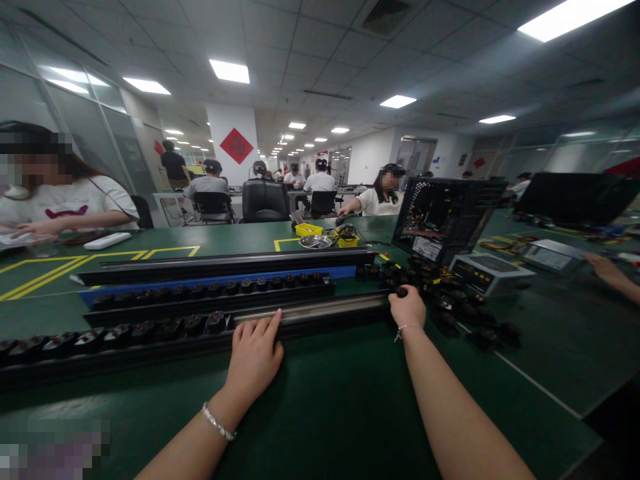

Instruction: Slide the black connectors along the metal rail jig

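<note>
Near the centre of the frame, the left hand (255, 350) rests with fingers a little apart on the near rail (330, 309), beside its bare stretch. At the rail's right end, the right hand (410, 309) has curled fingers and seems to pinch a small dark part (401, 292). At lower left, a row of parts (140, 332) sits in the same rail; loose parts (453, 308) lie right of centre. The step looks like handling one part; moving it would call for a steady rail and firm fingertips.
</note>
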Action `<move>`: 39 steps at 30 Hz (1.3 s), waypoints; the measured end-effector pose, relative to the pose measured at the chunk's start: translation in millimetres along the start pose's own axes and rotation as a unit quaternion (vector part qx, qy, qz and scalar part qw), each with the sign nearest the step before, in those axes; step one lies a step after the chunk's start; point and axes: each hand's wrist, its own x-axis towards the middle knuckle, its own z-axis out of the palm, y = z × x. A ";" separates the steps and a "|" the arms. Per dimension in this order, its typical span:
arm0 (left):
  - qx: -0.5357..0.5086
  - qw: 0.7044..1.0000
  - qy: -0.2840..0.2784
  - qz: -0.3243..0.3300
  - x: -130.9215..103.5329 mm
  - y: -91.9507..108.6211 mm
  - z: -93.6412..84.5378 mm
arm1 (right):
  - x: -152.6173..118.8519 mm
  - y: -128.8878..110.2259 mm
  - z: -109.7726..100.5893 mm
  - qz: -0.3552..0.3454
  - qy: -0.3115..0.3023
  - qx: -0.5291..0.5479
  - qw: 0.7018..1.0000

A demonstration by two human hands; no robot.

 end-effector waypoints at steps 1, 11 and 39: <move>-0.001 1.000 -0.001 0.000 0.0 0.0 -0.2 | 0.4 0.7 -0.2 0.000 0.001 0.002 1.000; 0.004 1.000 0.004 0.003 0.3 -0.5 0.4 | 8.7 8.6 0.9 0.006 0.015 0.020 1.000; 0.000 1.000 -0.004 0.002 1.0 -1.7 1.1 | 47.5 68.6 -1.9 0.034 0.026 -0.005 0.999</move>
